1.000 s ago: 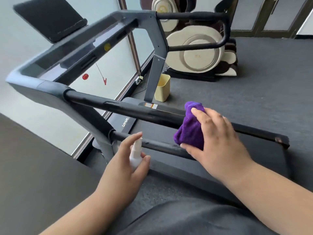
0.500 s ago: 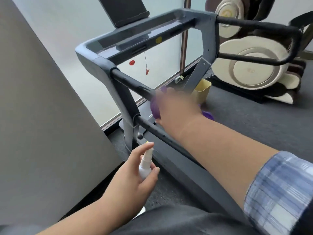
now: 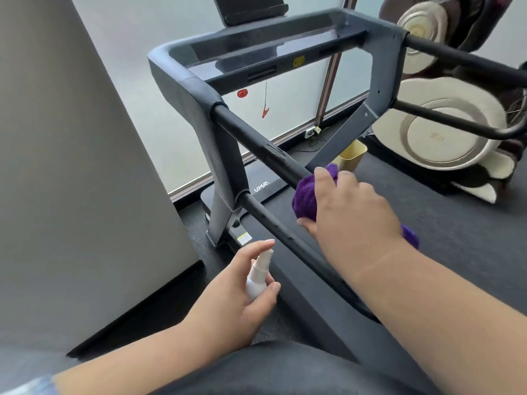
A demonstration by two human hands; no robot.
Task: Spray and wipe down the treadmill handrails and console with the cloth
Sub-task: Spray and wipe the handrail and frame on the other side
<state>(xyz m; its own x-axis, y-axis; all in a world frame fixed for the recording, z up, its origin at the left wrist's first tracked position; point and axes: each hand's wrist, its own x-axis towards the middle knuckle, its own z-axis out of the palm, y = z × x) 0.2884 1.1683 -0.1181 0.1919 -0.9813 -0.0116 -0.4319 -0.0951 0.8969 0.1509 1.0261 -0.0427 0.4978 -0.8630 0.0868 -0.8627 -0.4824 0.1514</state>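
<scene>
Gym floor, 1 cloth, 1 spray btl

Treadmill seen from its left side. The flat dark glass console spans the front between two grey uprights, with a black tablet holder rising behind it. The upper black foam handrail runs rearward from the left upright; the lower black handrail lies parallel beneath it. The bunched purple cloth, under the right hand, sits on the upper rail. The left hand, holding the small white spray bottle, lies outside the lower rail. A yellow plastic bin stands beyond the right upright; a beige massage chair stands right of the treadmill, and a grey wall panel stands to the left.
</scene>
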